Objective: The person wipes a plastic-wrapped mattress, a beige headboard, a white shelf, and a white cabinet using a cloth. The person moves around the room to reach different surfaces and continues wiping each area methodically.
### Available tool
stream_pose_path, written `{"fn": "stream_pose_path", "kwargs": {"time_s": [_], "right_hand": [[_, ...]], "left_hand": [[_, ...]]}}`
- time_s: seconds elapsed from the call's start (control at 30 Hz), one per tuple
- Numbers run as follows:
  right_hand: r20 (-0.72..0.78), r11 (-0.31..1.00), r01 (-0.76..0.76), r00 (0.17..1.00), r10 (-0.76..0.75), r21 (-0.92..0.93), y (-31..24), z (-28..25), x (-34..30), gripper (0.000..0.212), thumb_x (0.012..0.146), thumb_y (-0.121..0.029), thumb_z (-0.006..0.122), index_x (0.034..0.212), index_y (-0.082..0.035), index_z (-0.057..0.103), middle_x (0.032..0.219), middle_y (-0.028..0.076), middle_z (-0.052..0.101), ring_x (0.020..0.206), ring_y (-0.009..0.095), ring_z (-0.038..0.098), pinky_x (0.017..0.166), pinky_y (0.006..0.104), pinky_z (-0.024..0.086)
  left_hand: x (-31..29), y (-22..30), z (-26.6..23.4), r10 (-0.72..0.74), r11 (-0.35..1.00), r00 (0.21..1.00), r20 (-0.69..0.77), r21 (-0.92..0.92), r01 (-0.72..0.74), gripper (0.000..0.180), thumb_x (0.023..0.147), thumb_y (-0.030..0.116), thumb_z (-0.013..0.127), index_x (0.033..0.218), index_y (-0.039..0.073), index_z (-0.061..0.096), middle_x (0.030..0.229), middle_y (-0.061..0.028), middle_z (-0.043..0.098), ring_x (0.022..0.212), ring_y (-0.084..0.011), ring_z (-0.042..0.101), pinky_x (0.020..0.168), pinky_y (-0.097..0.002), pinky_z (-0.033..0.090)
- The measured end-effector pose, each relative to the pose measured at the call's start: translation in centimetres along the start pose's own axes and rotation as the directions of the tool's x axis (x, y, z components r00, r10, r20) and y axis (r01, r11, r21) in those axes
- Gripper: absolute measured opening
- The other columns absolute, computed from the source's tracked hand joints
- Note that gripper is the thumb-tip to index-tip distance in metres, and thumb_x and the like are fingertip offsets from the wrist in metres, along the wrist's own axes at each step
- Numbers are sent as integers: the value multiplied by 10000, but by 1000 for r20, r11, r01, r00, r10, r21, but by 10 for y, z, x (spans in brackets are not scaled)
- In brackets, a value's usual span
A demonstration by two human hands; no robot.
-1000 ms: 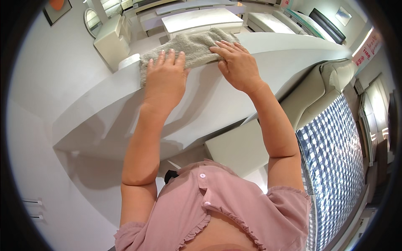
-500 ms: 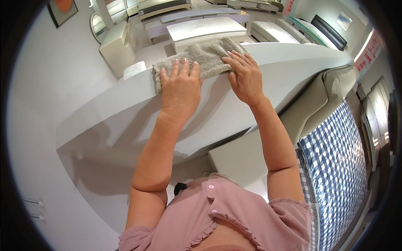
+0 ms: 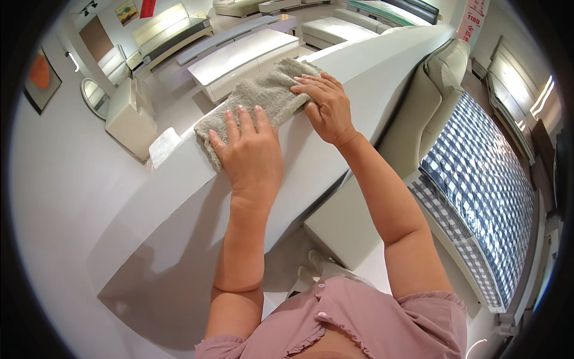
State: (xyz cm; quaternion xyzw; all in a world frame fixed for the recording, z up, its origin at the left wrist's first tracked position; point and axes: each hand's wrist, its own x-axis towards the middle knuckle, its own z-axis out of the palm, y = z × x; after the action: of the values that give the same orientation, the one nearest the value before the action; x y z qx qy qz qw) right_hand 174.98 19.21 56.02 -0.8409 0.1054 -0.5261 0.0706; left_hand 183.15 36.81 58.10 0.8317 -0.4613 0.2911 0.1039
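1. Cloth [image 3: 257,94] could slip off the far side of the wall [image 3: 371,90]; it lies right across the narrow top and hides the far edge there; a hard push away could send it over.
2. It could bunch up in the middle; the cause would be the left hand [image 3: 248,158] and the right hand [image 3: 329,109] pushing by different amounts, since they press on opposite ends.
3. Left fingers are spread out and lie on top of the cloth; I see no pinch there; right fingers bend over the other end, with the thumb low by the near edge; I cannot tell if they squeeze it.
4. A white thing [image 3: 163,148] shows by the far edge of the wall, near the left end of the cloth; a big swing to the left might bump it; I cannot tell what it is.
5. The cloth looks grey-tan, fuzzy and soft; it has bumps and folds in the middle and at the right end; the left end lies flatter, with a rough edge; I cannot tell if it is wet or dry.
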Motion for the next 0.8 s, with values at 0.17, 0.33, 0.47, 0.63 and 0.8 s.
{"fn": "stream_pose_path", "kwargs": {"time_s": [0.17,0.33,0.47,0.63,0.8], "right_hand": [[-11,1000,-19,1000,19,-16,-3,3,-1,296,778,-90,520,1007,-113,706,1141,92,696,1146,234,612,1108,422,354],[-42,1000,-26,999,26,10,0,4,-2,326,759,-71,497,1001,-106,713,1135,110,697,1143,256,613,1109,437,347],[-38,1000,-7,999,8,19,1,1,-1,314,775,-79,509,1015,-107,707,1146,112,692,1152,259,608,1104,436,351],[-25,996,26,999,-24,84,1,0,0,272,808,-117,551,1038,-107,696,1140,110,691,1160,256,600,1094,429,358],[24,996,87,996,-87,14,13,-2,-1,222,828,-196,578,1002,-136,702,1089,59,701,1137,226,606,1063,394,373]], "left_hand": [[0,-3,1,0,1000,1000,7,14,0,423,993,308,505,1361,101,539,1394,-137,535,1330,-301,468,1091,-559,314],[2,0,2,-13,1000,999,29,19,13,430,995,326,499,1371,119,533,1405,-128,527,1351,-290,445,1098,-561,305],[5,4,-1,-57,998,996,67,25,56,435,1000,343,486,1377,131,527,1422,-116,517,1356,-278,440,1101,-564,300],[9,-1,-2,-102,995,992,75,20,101,441,1000,365,475,1372,136,534,1424,-115,516,1352,-284,445,1098,-549,307],[22,-20,15,-76,997,994,82,-3,76,418,981,384,514,1329,164,580,1335,-133,585,1232,-316,554,1007,-412,438]]}}
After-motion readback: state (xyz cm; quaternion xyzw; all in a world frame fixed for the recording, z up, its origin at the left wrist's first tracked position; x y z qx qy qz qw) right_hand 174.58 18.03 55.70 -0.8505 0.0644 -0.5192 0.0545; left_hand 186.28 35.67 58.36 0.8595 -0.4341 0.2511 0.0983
